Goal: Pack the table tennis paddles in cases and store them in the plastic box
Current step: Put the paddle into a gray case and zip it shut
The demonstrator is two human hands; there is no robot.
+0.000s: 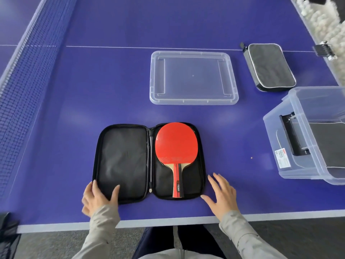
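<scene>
Blue table tennis worktop [112,81] with a dark mesh net [24,81] running away beyond the left hand fills the scene, viewed from the head of a person in pale grey sleeves [104,225] standing at its near edge. Between the two hands, a black zip-up fabric paddle case [121,161] lies opened flat like a book. A red-rubbered wooden table tennis paddle [175,143] rests in the half nearer the right hand, blade away from the person and handle pointing back toward them.

The left hand [97,199] rests on the near outer corner of the empty half, thumb on the black lining and a finger along the rim; whether it pinches the fabric cannot be told. The right hand [222,197] is spread with its fingers apart, holding nothing, just beside the case's other near corner.

Beyond the right hand lies a clear rectangular plastic lid [193,101], flat on the worktop. Farther out and to that hand's outer side sits a closed black case with white piping [268,66]. Outward of the right hand stands the clear plastic storage box [274,139], with another black case [328,143] inside it. White balls [321,21] fill a container at the far corner on the same side
</scene>
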